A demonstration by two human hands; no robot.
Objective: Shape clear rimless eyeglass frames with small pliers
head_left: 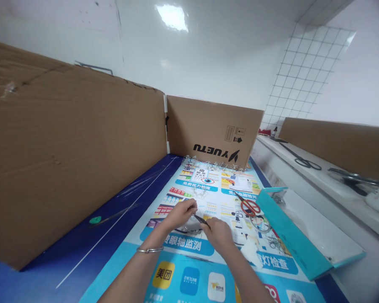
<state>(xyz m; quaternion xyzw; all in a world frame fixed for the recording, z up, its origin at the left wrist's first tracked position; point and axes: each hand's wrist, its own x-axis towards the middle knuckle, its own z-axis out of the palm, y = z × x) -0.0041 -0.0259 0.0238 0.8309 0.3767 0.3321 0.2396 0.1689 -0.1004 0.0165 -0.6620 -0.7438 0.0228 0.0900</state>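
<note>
we log the right hand (218,234) gripping dark tweezers (202,219) between both hands, above the printed poster (173,277); left hand (182,213) curled (any hold hidden); a slipping tip could jab the left hand or tear the poster

Tally: one left hand (180,213), one right hand (218,234), one bracelet (150,249), one slim tool (201,219). Scissors, two pairs: one (248,207) on the poster (167,248), one (303,160) on the ledge (341,206) past its right edge. Cardboard sheets (66,147), three. Teal folder (290,235), one.
</note>
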